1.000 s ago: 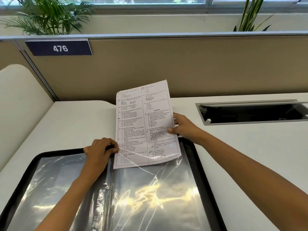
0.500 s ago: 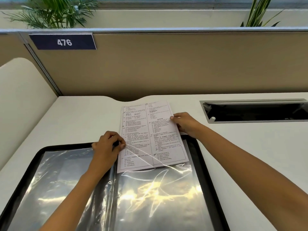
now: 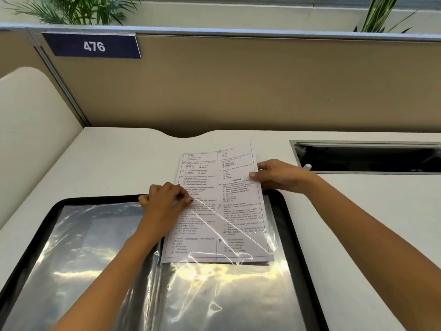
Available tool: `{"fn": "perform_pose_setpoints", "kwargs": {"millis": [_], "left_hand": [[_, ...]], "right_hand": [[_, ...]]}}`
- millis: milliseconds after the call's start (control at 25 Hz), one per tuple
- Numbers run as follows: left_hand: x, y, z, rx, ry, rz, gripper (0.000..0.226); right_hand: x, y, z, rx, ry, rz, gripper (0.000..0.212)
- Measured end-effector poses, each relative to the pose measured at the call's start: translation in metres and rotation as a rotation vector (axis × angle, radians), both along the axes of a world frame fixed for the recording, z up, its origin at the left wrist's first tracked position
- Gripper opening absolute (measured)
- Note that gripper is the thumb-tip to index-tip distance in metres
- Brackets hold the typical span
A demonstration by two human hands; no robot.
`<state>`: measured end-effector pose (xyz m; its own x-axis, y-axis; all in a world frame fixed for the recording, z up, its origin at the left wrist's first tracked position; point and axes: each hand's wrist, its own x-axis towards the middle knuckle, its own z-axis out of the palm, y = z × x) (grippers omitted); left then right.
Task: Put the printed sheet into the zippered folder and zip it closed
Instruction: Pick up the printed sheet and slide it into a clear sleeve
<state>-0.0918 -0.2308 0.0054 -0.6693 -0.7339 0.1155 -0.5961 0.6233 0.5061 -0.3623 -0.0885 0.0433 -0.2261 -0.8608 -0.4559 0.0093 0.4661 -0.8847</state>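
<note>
Office, open-plan cubicle desk. Tan fabric partition (image 3: 238, 91) with metal top rail behind white desk (image 3: 119, 158); blue number plate (image 3: 93, 46) reading 476 fixed to it. Cream curved side divider (image 3: 31, 130) at left. Recessed cable tray (image 3: 367, 158) set in desktop. Potted plants (image 3: 78, 8) on ledge beyond partition

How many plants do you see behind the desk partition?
2. One feathery plant at top left, above the 476 sign; one plant with long narrow leaves at top right. Others may be hidden behind the partition.
</note>
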Motion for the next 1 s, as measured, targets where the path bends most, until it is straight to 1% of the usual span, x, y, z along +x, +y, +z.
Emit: {"fn": "perform_pose_setpoints", "kwargs": {"millis": [80,160,200,280,360,440,600,680,760,840,880,960,1000], "left_hand": [[-0.006,0.007,0.002,0.009,0.007,-0.047,0.01],[-0.012,0.014,0.002,0.021,0.015,-0.075,0.008],[-0.015,0.016,0.002,0.032,0.025,-0.08,0.008],[-0.02,0.019,0.001,0.033,0.038,-0.078,0.007],[-0.022,0.019,-0.001,0.018,0.047,-0.073,0.006],[-0.022,0.018,-0.003,0.009,0.059,-0.066,0.008],[-0.021,0.017,-0.005,0.013,0.081,-0.052,0.009],[-0.021,0.018,-0.006,0.018,0.091,-0.061,0.009],[-0.022,0.019,-0.006,0.016,0.096,-0.066,0.008],[-0.023,0.02,-0.005,0.014,0.094,-0.06,0.008],[-0.024,0.02,-0.005,0.015,0.092,-0.057,0.008],[-0.023,0.021,-0.004,0.014,0.089,-0.052,0.007],[-0.023,0.02,-0.004,0.012,0.087,-0.051,0.006]], "right_hand": [[0.006,-0.013,-0.005,-0.06,0.003,-0.176,0.029],[0.01,-0.028,-0.011,-0.104,0.046,-0.362,0.031],[0.011,-0.034,-0.014,-0.114,0.065,-0.422,0.037],[0.011,-0.043,-0.015,-0.123,0.095,-0.465,0.048],[0.012,-0.047,-0.013,-0.126,0.114,-0.434,0.053],[0.014,-0.044,-0.01,-0.121,0.126,-0.358,0.054],[0.005,-0.026,-0.002,-0.05,0.038,-0.075,0.055],[-0.001,-0.022,0.002,0.008,0.06,-0.013,0.052],[-0.002,-0.028,0.001,0.002,0.153,-0.089,0.049],[0.002,-0.039,-0.005,-0.035,0.332,-0.205,0.042],[0.005,-0.046,-0.008,-0.05,0.435,-0.227,0.035],[0.011,-0.058,-0.01,-0.074,0.598,-0.176,0.022],[0.014,-0.064,-0.009,-0.085,0.651,-0.129,0.021]]}}
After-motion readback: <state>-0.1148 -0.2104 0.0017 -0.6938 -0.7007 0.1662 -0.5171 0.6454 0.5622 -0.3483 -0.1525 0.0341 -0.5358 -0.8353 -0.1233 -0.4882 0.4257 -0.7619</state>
